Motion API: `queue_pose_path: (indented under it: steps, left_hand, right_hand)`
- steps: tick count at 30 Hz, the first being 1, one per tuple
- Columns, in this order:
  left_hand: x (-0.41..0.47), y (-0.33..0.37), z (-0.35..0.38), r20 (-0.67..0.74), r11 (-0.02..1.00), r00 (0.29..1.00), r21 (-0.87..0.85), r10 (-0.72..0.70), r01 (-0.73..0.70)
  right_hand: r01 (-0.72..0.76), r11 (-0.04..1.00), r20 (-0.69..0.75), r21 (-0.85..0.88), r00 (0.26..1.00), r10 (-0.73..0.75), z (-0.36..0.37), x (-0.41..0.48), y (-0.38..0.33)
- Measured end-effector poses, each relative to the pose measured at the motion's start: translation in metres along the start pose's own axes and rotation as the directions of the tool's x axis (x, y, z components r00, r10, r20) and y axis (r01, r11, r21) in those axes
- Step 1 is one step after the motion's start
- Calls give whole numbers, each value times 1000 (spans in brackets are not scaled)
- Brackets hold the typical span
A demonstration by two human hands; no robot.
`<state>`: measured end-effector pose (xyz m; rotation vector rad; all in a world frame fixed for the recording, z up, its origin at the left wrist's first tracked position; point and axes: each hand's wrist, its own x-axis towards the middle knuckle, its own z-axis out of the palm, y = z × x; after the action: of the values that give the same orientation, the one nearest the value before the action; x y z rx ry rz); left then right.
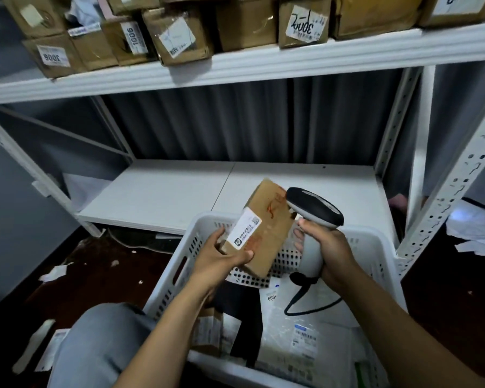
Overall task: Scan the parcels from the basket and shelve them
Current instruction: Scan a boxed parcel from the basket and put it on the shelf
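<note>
Cardboard parcel [259, 229] in left hand [220, 259] above white basket [179, 271], scanner [312, 219] in right hand [329, 250] beside it

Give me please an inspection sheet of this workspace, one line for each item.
Surface: lower shelf white, bare where visible.
Job's things: cardboard parcel held above white basket; scanner close to it; more parcels in basket; labelled boxes on upper shelf.
Clutter: paper scraps on dark floor.
Grippers: left hand holds parcel; right hand grips scanner handle.
Cables: black scanner cable loops over basket contents.
Surroundings: grey curtain behind white rack.
</note>
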<state>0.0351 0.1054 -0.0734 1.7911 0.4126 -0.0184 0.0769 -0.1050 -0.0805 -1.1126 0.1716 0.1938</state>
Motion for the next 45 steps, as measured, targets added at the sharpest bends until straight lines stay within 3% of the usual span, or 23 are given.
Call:
queue_pose_path:
  steps: [4, 15, 20, 27, 30, 33, 37, 41, 45]
  left_hand:
    - [5, 3, -3, -32, 998, 997, 29, 65, -64]
    - [7, 6, -24, 131, 951, 967, 197, 217, -239]
    - [-2, 1, -20, 46, 940, 991, 314, 127, -135]
    - [0, 0, -16, -28, 987, 990, 87, 136, -133]
    - [1, 2, -16, -20, 990, 1000, -142, 15, -17]
    - [-1, 10, -15, -62, 934, 996, -355, -60, 34]
    - [2, 16, -17, -98, 854, 989, -518, -113, 46]
    - [5, 15, -20, -49, 754, 987, -652, -151, 83]
    - [8, 13, -24, 41, 724, 993, -682, -106, 105]
  right_hand:
    - [82, 997, -17, 1, 997, -82, 0, 5, -13]
    - [-22, 995, 106, -97, 994, 32, -1, 10, -15]
    - [-43, 993, 69, -106, 996, 51, 0, 9, -3]
    - [-39, 999, 46, -31, 998, 40, 4, 10, 5]
    - [-17, 1000, 53, -24, 998, 18, 6, 8, 6]
    - [7, 999, 59, -36, 998, -5, 7, 5, 5]
    - [23, 997, 78, -69, 997, -17, 9, 3, 6]
    - [50, 994, 95, -94, 995, -41, 11, 0, 7]
    - [63, 994, 111, -91, 992, -53, 11, 0, 7]
